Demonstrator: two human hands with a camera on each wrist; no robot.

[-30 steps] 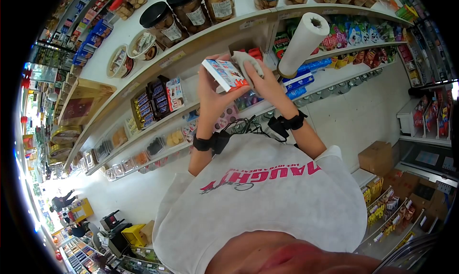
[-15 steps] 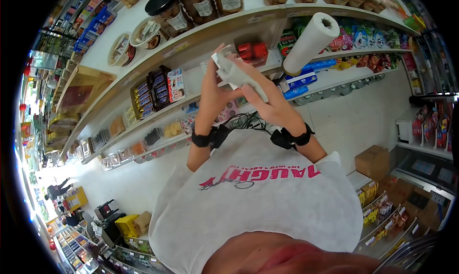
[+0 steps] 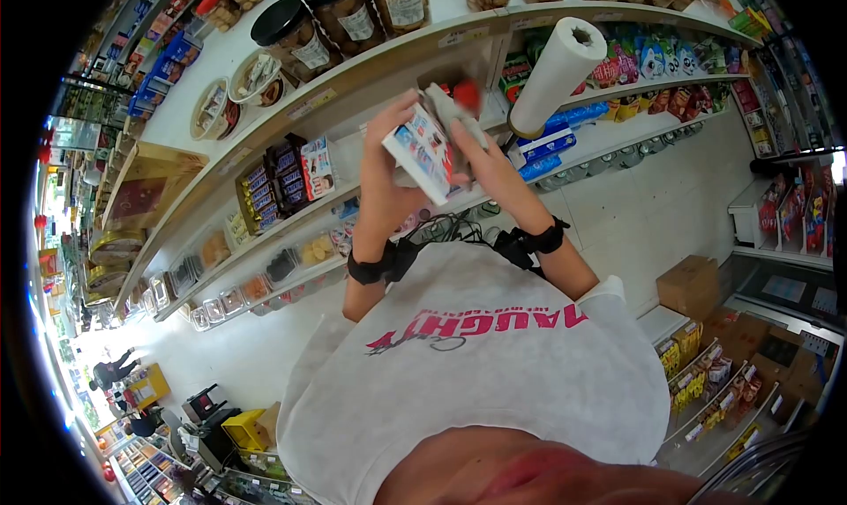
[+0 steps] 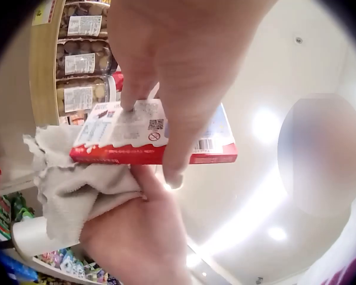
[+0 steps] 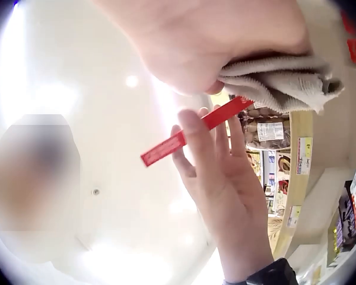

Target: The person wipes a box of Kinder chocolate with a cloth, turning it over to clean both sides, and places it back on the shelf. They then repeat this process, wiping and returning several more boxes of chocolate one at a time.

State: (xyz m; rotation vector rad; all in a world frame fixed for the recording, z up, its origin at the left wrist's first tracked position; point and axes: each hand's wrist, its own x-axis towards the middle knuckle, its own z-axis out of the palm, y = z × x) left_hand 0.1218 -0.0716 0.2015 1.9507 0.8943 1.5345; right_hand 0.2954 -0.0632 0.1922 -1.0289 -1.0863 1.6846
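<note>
My left hand (image 3: 381,174) grips a thin, flat white-and-red chocolate box (image 3: 422,152), thumb on one face and fingers on the other. Printing and a QR code show on the face seen in the left wrist view, above a red edge. In my right hand (image 3: 501,172) is a bunched grey cloth (image 4: 77,190), which lies against one end of the box. Seen from the right wrist, the box is edge-on as a red strip (image 5: 166,148), with the cloth folds (image 5: 285,83) by its upper end. Part of the right fingers is hidden behind the cloth.
A shelf below holds Snickers boxes (image 3: 287,174) and a similar white-and-red box (image 3: 318,168). A paper roll (image 3: 560,77) stands upright right of my hands. Dark-lidded jars (image 3: 296,42) and tubs (image 3: 256,82) line the upper shelf. Blue packs (image 3: 547,152) lie near the roll.
Half a second ago the cloth covered much of the box, which was turned edge-on. Now the box's printed face is tilted back into view and the cloth is at its far right end.
</note>
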